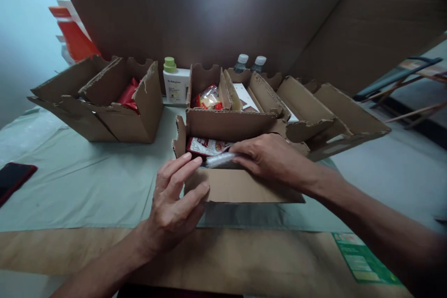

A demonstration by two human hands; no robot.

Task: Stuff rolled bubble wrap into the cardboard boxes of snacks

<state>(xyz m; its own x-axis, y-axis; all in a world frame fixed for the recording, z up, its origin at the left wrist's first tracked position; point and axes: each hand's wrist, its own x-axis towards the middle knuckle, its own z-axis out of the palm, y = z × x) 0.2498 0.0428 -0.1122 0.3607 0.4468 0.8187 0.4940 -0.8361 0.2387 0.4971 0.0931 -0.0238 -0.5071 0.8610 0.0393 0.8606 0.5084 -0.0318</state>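
Centre frame: your right hand is reaching in from the right, palm down, fingers pinching a clear wrapped packet over the near open box. The packet's long axis is running left-right, its tip pointing at your left hand. That hand is hovering just left of it, fingers loosely spread, holding nothing, fingertips nearly touching the packet. A red-and-white pouch is lying inside.

Showing matt, rough-edged corrugated cardboard box, glossy clear plastic wrapper, smooth pale cloth covering worktop.
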